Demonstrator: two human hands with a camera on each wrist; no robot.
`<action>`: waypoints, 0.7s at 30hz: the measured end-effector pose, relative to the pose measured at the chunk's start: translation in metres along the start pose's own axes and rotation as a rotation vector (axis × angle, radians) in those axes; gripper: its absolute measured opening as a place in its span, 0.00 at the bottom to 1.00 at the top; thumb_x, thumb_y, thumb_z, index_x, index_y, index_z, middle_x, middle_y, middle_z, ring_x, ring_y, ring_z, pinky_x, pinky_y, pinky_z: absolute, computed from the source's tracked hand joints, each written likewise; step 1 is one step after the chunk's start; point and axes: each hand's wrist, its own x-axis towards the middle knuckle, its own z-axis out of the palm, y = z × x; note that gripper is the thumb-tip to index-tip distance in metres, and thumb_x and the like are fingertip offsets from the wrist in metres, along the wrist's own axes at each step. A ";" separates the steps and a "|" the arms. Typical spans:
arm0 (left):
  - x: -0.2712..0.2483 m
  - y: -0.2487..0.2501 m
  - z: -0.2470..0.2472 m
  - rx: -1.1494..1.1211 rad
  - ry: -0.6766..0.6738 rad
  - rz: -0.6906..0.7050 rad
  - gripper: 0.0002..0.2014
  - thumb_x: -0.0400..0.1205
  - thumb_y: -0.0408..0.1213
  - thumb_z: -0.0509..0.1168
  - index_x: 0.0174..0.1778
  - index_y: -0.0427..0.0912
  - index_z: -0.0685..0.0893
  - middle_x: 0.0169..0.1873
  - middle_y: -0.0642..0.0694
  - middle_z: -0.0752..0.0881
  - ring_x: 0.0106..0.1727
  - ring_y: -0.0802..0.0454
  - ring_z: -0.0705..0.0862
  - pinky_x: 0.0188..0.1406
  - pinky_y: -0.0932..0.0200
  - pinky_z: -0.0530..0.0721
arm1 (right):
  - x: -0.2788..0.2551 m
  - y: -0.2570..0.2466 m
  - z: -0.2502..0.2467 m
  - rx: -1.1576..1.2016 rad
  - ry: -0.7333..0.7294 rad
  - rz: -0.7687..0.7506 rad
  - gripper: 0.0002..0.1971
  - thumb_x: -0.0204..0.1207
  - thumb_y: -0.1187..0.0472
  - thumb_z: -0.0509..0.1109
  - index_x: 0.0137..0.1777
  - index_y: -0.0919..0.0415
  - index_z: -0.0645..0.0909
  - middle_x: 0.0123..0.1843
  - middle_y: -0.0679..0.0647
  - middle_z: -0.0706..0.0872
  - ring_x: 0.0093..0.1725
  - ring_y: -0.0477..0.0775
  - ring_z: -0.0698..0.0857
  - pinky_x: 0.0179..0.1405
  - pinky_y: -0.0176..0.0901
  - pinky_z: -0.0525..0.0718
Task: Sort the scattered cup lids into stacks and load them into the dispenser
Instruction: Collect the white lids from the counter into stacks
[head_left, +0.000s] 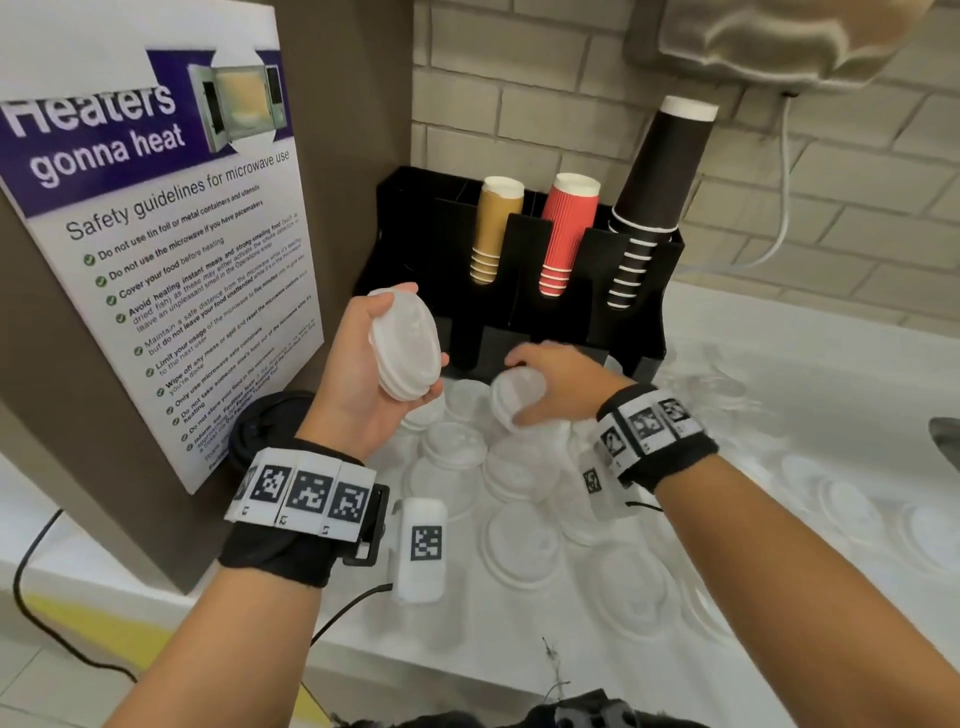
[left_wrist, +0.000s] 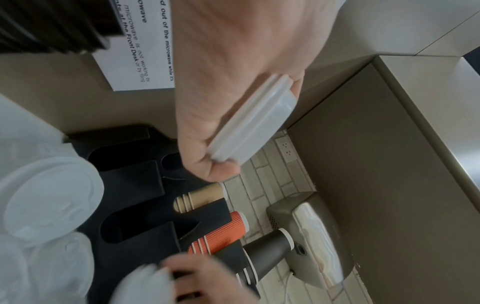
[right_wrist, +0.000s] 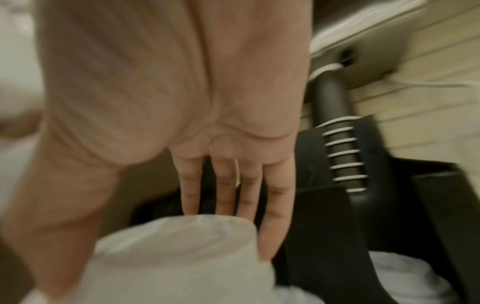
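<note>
My left hand (head_left: 374, 358) holds a small stack of white lids (head_left: 404, 347) on edge, thumb on top and fingers below, in front of the black dispenser (head_left: 644, 332). In the left wrist view the same lid stack (left_wrist: 249, 123) sits in the curled hand. My right hand (head_left: 558, 387) grips one white lid (head_left: 517, 397) just above the scattered lids (head_left: 524, 545) on the white counter. The right wrist view is blurred and shows the fingers (right_wrist: 272, 191) behind that lid (right_wrist: 182, 257).
The dispenser's back slots hold tan cups (head_left: 493, 228), red cups (head_left: 563, 234) and black cups (head_left: 654, 197). A safety poster (head_left: 156, 249) stands at the left, with a black lid stack (head_left: 260, 426) below it. A brick wall runs behind.
</note>
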 end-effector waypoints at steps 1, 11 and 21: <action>0.000 -0.002 0.001 0.016 -0.001 -0.004 0.17 0.85 0.49 0.52 0.64 0.52 0.79 0.55 0.41 0.77 0.46 0.43 0.80 0.38 0.53 0.79 | -0.006 0.001 -0.008 0.182 0.086 -0.003 0.34 0.67 0.53 0.80 0.73 0.51 0.72 0.64 0.53 0.78 0.63 0.55 0.79 0.59 0.44 0.81; -0.005 -0.030 0.029 0.108 -0.219 -0.101 0.23 0.82 0.49 0.57 0.71 0.45 0.79 0.58 0.40 0.87 0.57 0.45 0.84 0.51 0.49 0.84 | -0.069 -0.043 0.007 0.927 0.407 -0.332 0.29 0.68 0.68 0.80 0.68 0.53 0.76 0.67 0.46 0.81 0.66 0.46 0.80 0.56 0.41 0.85; -0.012 -0.048 0.036 0.174 -0.221 -0.063 0.30 0.76 0.60 0.61 0.73 0.50 0.77 0.68 0.41 0.82 0.69 0.44 0.82 0.67 0.38 0.81 | -0.079 -0.045 0.027 0.985 0.446 -0.314 0.31 0.67 0.69 0.80 0.69 0.54 0.76 0.69 0.46 0.78 0.68 0.49 0.79 0.52 0.50 0.89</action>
